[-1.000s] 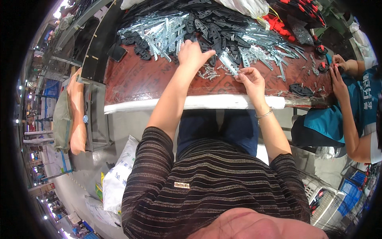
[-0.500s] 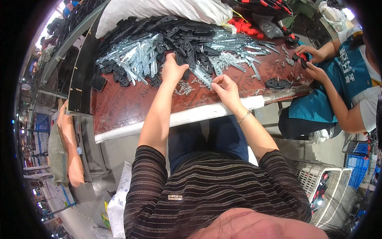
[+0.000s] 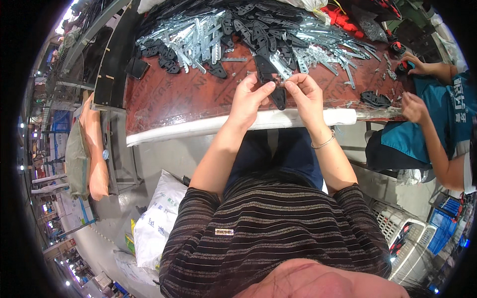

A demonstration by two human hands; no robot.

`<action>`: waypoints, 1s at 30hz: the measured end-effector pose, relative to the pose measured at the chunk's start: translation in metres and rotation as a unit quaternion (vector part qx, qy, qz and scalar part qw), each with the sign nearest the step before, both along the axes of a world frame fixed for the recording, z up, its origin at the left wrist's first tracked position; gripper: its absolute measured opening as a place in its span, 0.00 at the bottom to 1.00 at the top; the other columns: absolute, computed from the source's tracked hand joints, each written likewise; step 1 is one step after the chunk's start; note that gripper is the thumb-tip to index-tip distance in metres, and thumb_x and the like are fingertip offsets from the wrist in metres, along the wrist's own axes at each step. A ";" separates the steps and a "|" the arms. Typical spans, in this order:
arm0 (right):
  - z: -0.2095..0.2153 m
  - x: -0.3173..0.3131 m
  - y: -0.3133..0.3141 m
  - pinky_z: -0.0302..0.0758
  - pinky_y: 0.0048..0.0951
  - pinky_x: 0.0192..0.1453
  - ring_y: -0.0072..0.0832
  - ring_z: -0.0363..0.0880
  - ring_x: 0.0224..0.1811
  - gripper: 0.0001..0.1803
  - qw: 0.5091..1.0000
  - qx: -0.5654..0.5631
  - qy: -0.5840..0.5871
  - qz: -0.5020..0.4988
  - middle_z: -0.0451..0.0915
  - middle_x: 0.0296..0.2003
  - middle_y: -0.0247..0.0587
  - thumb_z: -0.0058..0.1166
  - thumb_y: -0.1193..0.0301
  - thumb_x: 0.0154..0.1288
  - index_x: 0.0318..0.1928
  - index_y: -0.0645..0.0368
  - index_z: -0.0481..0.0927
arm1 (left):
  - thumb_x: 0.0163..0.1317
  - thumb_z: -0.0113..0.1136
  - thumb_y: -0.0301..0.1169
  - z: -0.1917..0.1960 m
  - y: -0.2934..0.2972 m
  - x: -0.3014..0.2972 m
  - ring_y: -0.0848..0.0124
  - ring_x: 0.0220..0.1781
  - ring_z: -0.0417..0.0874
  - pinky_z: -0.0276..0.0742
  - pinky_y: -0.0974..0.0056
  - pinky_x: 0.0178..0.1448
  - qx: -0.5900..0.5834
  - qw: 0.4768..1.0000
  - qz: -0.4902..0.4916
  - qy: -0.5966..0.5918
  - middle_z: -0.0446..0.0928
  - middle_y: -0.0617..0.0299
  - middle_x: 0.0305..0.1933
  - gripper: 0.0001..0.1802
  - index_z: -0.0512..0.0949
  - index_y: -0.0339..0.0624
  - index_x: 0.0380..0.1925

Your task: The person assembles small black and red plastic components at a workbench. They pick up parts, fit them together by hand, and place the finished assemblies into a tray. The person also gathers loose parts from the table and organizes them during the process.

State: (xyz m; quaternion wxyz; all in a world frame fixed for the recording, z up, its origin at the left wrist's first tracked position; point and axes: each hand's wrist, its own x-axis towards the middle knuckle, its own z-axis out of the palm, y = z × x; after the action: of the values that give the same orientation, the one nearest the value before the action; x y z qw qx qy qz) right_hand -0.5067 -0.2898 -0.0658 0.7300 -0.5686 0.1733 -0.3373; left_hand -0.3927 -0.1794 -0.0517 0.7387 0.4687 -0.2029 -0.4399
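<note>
Your left grip (image 3: 249,98) around a black part (image 3: 266,68), right grip (image 3: 308,98) beside it, hold unclear, metal strips (image 3: 207,40) beyond both.

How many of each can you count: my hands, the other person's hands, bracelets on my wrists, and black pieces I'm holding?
Your left hand and right hand: 2
Other person's hands: 2
Bracelet: 1, right wrist
Held black piece: 1, as far as shows
Total: 6
</note>
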 end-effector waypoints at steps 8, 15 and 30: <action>0.006 0.001 0.003 0.74 0.17 0.39 0.13 0.76 0.34 0.05 1.000 0.027 -0.011 -0.005 0.82 0.36 0.34 0.56 0.76 0.64 0.38 0.64 0.75 | 0.60 0.62 0.27 0.002 -0.004 0.000 0.87 0.21 0.61 0.52 0.78 0.23 0.006 0.999 -0.029 0.013 0.75 0.71 0.31 0.10 0.77 0.41 0.42; 0.006 0.005 0.002 0.73 0.17 0.36 0.12 0.74 0.32 0.04 0.999 -0.004 0.032 -0.028 0.81 0.32 0.32 0.59 0.76 0.62 0.35 0.63 0.77 | 0.62 0.59 0.26 0.004 -0.009 0.005 0.84 0.23 0.70 0.64 0.78 0.24 0.052 0.995 -0.060 -0.068 0.77 0.69 0.33 0.09 0.77 0.41 0.43; 0.011 0.050 -0.293 0.73 0.42 0.53 0.46 0.78 0.48 0.16 0.721 -0.534 0.382 -0.223 0.80 0.44 0.51 0.46 0.66 0.63 0.47 0.58 0.80 | 0.64 0.57 0.26 -0.037 -0.026 0.037 0.73 0.47 0.76 0.74 0.65 0.52 -0.103 0.992 -0.058 0.053 0.78 0.62 0.44 0.09 0.76 0.37 0.43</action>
State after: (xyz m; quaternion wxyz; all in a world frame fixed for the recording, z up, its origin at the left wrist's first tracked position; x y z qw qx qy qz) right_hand -0.4571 -0.5824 -0.0546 0.0813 -0.8895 0.3505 -0.2818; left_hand -0.3557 -0.2055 -0.0891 0.7658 0.3540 -0.2346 -0.4829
